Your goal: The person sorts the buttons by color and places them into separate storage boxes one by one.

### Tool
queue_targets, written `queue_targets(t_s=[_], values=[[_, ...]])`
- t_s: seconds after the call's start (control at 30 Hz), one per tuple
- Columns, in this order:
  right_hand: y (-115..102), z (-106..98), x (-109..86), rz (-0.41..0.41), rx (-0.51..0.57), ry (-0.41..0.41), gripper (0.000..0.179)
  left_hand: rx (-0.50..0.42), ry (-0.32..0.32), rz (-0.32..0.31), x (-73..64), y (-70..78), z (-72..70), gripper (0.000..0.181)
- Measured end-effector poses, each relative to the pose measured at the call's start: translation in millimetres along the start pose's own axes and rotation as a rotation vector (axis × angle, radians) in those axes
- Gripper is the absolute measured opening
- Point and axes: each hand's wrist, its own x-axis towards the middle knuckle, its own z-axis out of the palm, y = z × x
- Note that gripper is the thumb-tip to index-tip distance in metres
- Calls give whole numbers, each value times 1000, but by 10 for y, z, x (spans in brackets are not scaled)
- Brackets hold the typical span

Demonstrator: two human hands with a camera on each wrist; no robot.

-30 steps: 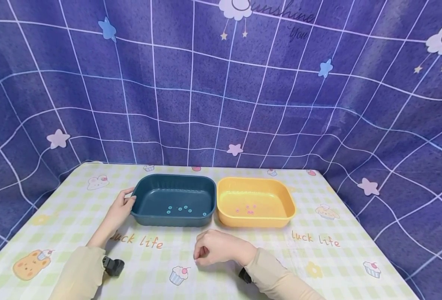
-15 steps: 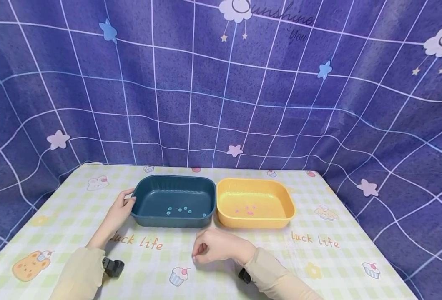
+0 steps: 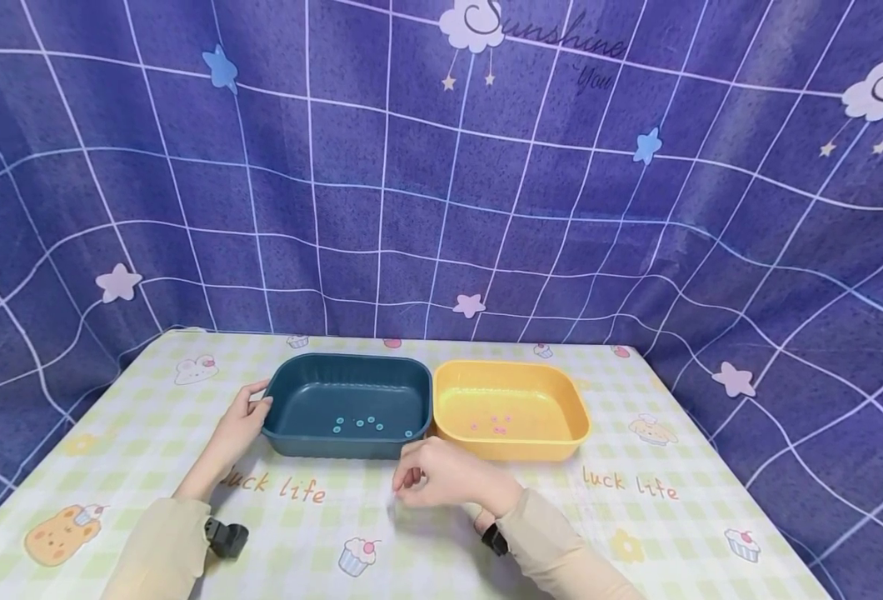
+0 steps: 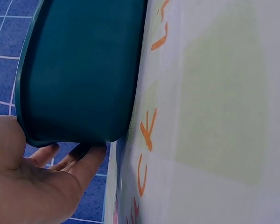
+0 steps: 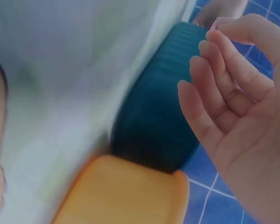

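Note:
In the head view my left hand (image 3: 239, 421) is at the left end of a dark teal bin (image 3: 347, 448). The left wrist view shows its thumb at the rim and its fingers (image 4: 91, 163) against the outer end wall. Several small light-blue discs (image 3: 360, 423) with dark centres lie inside that bin. Just in front of where the two bins meet, my right hand (image 3: 449, 475) is above the tablecloth. Between its thumb and index fingertip it pinches a small thin pink disc (image 5: 213, 26); the kind is too small to tell. The other fingers are loosely bent.
A yellow bin (image 3: 512, 450) stands against the teal bin's right side, with several small pink discs (image 3: 496, 419) in it. A checked, printed tablecloth (image 3: 276, 542) covers the table. Behind hangs a blue curtain (image 3: 381, 208) with a grid pattern.
My right hand has lifted from the tablecloth and moved slightly forward toward the bins, with the pink disc in its fingertips. The left hand stays at the teal bin.

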Motion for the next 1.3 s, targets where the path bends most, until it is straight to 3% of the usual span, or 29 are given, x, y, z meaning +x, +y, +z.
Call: queue_targets(t_s=[0.4,0.57,0.97,1.3], values=[[53,-300,-65,70,110,124,7,-1,-3,5,-12,1,-1,54],[88,-407,-102,84,105,174,5,-3,-5,6,-10,-2,1,53],[208,-489,-181,127,95,213,12,-6,-9,6,-17,-3,5,54],[302,-564,-221,138,110,270,7,-2,-2,2,1,-5,2,54]])
